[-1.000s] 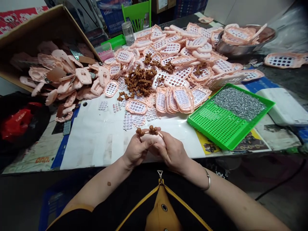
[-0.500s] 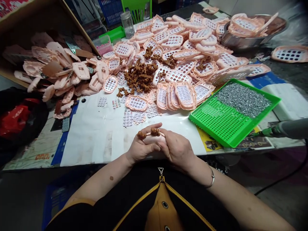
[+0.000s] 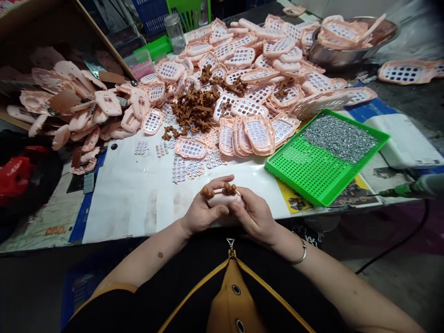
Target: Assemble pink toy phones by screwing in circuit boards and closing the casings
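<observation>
Close to my body, at the table's front edge, both hands are wrapped round a pale pink toy phone shell (image 3: 220, 199). My left hand (image 3: 201, 212) is closed on its left end, thumb on the near side. My right hand (image 3: 255, 215) grips the right end, with thumb and fingers bent against it. A brown bear-shaped plastic piece (image 3: 229, 188) with rounded knobs sticks up along the shell's upper edge. The shell's underside is hidden by my fingers. Beyond my hands lie small keypad pieces (image 3: 179, 170) and a pink front shell (image 3: 190, 147) with a keypad in it.
A heap of pink front shells (image 3: 239, 56) and brown pieces (image 3: 196, 108) covers the table's back. Back shells (image 3: 108, 102) spill from a cardboard box (image 3: 104, 32) at left. Right are a green tray (image 3: 294, 173) of screws (image 3: 342, 138), a power screwdriver (image 3: 412, 188) and a metal bowl (image 3: 333, 54).
The view has shifted slightly, so the table's things sit further left. My right hand's fingers have loosened and shifted on the shell, showing more of its right end. Both hands still hold it.
</observation>
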